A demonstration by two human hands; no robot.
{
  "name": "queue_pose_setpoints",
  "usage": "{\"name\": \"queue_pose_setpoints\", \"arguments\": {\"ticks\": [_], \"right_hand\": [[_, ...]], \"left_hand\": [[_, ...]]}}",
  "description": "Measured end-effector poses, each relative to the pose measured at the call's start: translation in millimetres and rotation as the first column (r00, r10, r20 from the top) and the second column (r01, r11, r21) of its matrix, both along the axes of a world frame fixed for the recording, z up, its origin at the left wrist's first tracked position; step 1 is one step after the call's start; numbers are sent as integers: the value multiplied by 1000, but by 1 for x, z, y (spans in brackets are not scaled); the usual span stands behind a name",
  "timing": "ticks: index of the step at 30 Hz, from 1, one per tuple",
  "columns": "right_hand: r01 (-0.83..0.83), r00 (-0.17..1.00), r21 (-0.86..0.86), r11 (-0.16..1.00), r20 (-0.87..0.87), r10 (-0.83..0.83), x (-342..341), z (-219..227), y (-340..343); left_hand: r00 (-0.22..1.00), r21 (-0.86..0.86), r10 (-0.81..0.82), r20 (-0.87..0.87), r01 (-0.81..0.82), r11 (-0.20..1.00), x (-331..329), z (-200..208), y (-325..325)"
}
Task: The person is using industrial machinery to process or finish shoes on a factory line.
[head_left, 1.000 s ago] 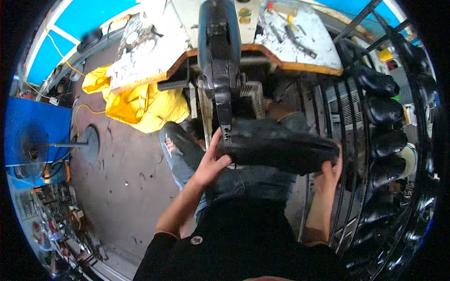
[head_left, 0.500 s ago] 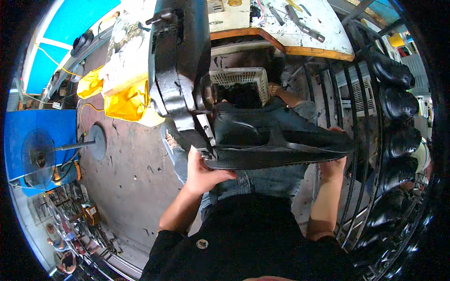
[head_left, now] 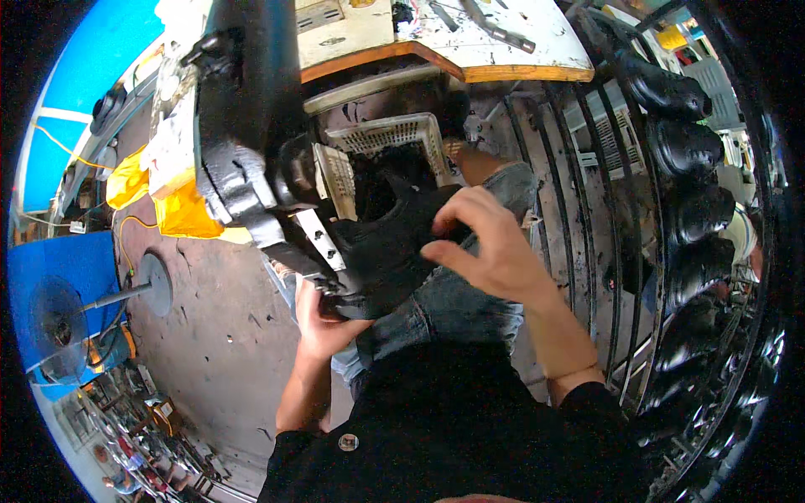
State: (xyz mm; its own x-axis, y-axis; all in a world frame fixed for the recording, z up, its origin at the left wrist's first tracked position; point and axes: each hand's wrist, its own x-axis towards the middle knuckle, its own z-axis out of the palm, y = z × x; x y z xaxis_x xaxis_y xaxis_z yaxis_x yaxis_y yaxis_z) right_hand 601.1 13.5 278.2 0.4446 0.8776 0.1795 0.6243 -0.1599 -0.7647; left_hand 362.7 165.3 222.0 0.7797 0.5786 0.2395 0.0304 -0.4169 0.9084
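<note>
A black shoe (head_left: 381,264), blurred by motion, lies tilted over my lap below the arm of a black machine (head_left: 239,180). My left hand (head_left: 323,325) is closed around the shoe's near left end, right beside a bright metal plate (head_left: 320,238) on the machine. At the shoe's right part, my right hand (head_left: 495,251) has curled fingers, its thumb and forefinger closing about the dark edge. Its other fingertips are hidden behind the hand.
A pale crate (head_left: 428,138) with black scraps stands beyond the shoe, under a white worktable (head_left: 537,59) bearing tools. On the right, a metal rack (head_left: 587,193) carries several black shoes (head_left: 683,147). A fan (head_left: 63,327) stands at left, near yellow bags (head_left: 180,214).
The shoe has swung from lying level to a steep tilt, its right end now up and away. My right hand has left that end and moved inward over the shoe. The view has shifted.
</note>
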Motion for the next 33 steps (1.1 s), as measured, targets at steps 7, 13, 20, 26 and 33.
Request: {"name": "queue_pose_setpoints", "arguments": {"ticks": [7,13,20,26,33], "right_hand": [[-135,960,85,987,-237,151,-16,-28,22],[62,998,206,977,-25,-58,20,-41,-16],[456,382,207,865,-924,20,23,-103,-86],[537,754,238,809,-566,-333,49,-61,-105],[510,786,201,836,-504,-359,57,-18,-96]], "left_hand": [[994,195,105,24,-108,975,-19,-11,6],[989,-332,113,95,-75,940,7,9,1],[968,-543,53,247,93,835,41,30,-16],[967,-634,92,238,83,769,53,36,-22],[945,-672,204,256,23,740,40,2,-20]]}}
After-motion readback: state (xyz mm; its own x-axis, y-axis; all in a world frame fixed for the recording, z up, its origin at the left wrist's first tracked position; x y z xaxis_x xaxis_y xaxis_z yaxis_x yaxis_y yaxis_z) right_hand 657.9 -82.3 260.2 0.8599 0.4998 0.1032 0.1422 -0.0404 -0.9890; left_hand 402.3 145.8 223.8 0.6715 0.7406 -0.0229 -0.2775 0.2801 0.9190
